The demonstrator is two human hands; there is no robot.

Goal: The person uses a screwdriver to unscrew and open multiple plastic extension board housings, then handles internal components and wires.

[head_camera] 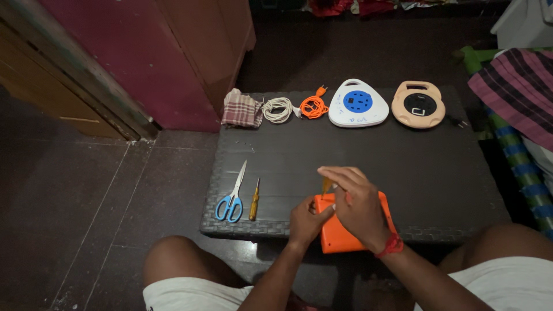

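An orange flat box-shaped casing (337,235) lies at the near edge of the dark table (357,155). My left hand (306,220) grips its left side. My right hand (355,203) lies over its top and holds a small yellow-handled tool (326,185) upright against it; the tool's tip is hidden by my fingers. A red band circles my right wrist.
Blue-handled scissors (232,194) and a yellow screwdriver (254,200) lie at the left. Along the far edge sit a checked cloth (241,109), a white cable coil (277,109), an orange cable coil (314,106), a white-blue extension reel (358,103) and a beige reel (418,104).
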